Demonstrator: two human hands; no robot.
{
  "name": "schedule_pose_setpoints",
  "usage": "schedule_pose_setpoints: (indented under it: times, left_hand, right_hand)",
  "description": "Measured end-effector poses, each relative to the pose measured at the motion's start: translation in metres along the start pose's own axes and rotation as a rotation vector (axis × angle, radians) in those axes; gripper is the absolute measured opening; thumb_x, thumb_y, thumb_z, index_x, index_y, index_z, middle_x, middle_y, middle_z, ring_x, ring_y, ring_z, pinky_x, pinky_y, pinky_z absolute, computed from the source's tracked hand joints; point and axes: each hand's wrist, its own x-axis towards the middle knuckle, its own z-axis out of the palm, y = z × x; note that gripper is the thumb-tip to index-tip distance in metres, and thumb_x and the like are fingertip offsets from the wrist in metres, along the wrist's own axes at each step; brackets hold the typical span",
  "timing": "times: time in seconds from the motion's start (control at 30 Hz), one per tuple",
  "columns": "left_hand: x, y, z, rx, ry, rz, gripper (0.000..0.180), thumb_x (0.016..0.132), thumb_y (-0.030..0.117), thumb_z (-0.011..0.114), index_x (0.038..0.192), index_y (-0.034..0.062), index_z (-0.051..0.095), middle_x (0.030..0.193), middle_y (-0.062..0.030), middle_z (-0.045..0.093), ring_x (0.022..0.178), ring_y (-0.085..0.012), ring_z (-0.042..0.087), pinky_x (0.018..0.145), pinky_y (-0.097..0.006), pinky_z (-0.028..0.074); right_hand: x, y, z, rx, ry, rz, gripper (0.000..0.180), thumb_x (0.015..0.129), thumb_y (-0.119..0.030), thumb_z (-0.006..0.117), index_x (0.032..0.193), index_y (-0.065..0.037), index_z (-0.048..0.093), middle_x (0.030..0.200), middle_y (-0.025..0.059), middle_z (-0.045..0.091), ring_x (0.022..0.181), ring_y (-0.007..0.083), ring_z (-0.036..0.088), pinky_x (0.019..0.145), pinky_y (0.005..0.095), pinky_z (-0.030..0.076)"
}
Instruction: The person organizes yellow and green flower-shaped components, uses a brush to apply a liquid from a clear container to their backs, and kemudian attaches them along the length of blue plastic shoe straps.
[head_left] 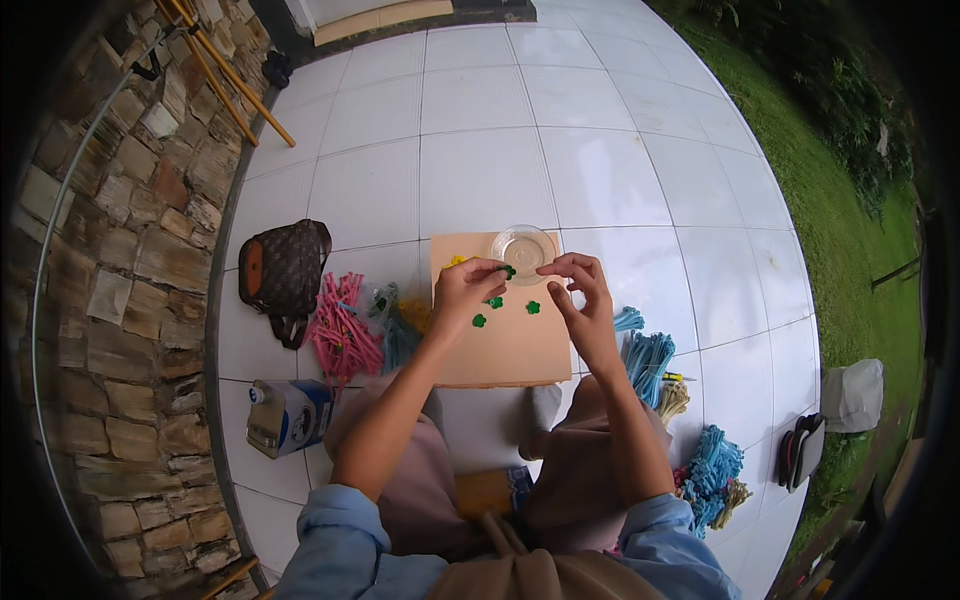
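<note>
My left hand (468,288) pinches a small green flower-shaped piece (509,271) between thumb and fingertips, above a tan board (510,355). Just right of it is my right hand (585,300), its fingers bent and the thumb apart from the forefinger, with nothing visible between them. More green flower-shaped pieces lie on the board below the hands, one of them (533,308) nearer my right hand. Behind my fingers a clear round dish (524,245) rests at the board's far edge. Small yellow pieces (457,260) show beyond my left hand, partly hidden by it.
Left of the board lie pink strips (345,330), a brown bag (285,270) and a metal can (288,418). Light-blue bundles (648,362) and a blue pile (712,470) lie at the right. Stone wall (150,330) borders the tiled floor on the left, grass (850,270) on the right.
</note>
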Motion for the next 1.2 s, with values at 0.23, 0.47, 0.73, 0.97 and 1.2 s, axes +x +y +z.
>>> schedule_pose_setpoints:
  times: [0.23, 0.47, 0.73, 0.97, 1.2]
  left_hand:
    - [-0.002, 0.01, 0.004, -0.231, 0.002, -0.068, 0.026, 0.085, 0.011, 0.057, 0.105, -0.0052, 0.058, 0.094, -0.0091, 0.062, 0.084, -0.0159, 0.062, 0.078, -0.025, 0.051]
    - [-0.005, 0.014, 0.006, -0.148, 0.029, 0.076, 0.023, 0.084, 0.008, 0.059, 0.104, -0.0038, 0.06, 0.093, -0.0091, 0.063, 0.081, -0.0151, 0.062, 0.076, -0.025, 0.051]
    - [-0.009, 0.017, 0.008, -0.122, 0.018, 0.096, 0.023, 0.084, 0.006, 0.058, 0.105, -0.0039, 0.06, 0.093, -0.0096, 0.064, 0.082, -0.015, 0.062, 0.077, -0.024, 0.051]
    - [-0.005, 0.011, 0.015, -0.276, 0.108, 0.163, 0.022, 0.083, 0.004, 0.059, 0.104, -0.0043, 0.06, 0.092, -0.0091, 0.064, 0.081, -0.0137, 0.062, 0.075, -0.024, 0.052]
    - [-0.006, 0.008, 0.023, -0.113, 0.248, 0.338, 0.019, 0.082, 0.002, 0.06, 0.101, -0.0011, 0.063, 0.09, -0.0068, 0.066, 0.078, -0.0109, 0.062, 0.072, -0.022, 0.051]
  right_hand:
    - [0.006, 0.003, 0.026, -0.476, 0.078, -0.33, 0.032, 0.069, 0.004, 0.056, 0.097, -0.01, 0.058, 0.113, 0.0107, 0.044, 0.099, 0.0294, 0.039, 0.086, 0.0412, 0.036]
    - [0.01, 0.002, 0.033, -0.593, 0.098, -0.362, 0.036, 0.067, 0.006, 0.057, 0.099, -0.011, 0.056, 0.115, 0.012, 0.042, 0.102, 0.0318, 0.039, 0.087, 0.0438, 0.034]
    - [0.009, 0.0, 0.036, -0.646, 0.132, -0.367, 0.037, 0.067, 0.006, 0.057, 0.1, -0.01, 0.055, 0.117, 0.0127, 0.042, 0.105, 0.0333, 0.038, 0.088, 0.0453, 0.033]
    - [0.002, 0.002, 0.047, -0.809, 0.181, -0.41, 0.051, 0.066, 0.005, 0.057, 0.114, -0.012, 0.052, 0.122, 0.0109, 0.039, 0.111, 0.034, 0.034, 0.093, 0.0462, 0.029]
    - [-0.003, -0.006, 0.05, -0.841, 0.143, -0.35, 0.059, 0.065, 0.007, 0.055, 0.121, -0.011, 0.049, 0.125, 0.0121, 0.036, 0.115, 0.0357, 0.03, 0.095, 0.0461, 0.027]
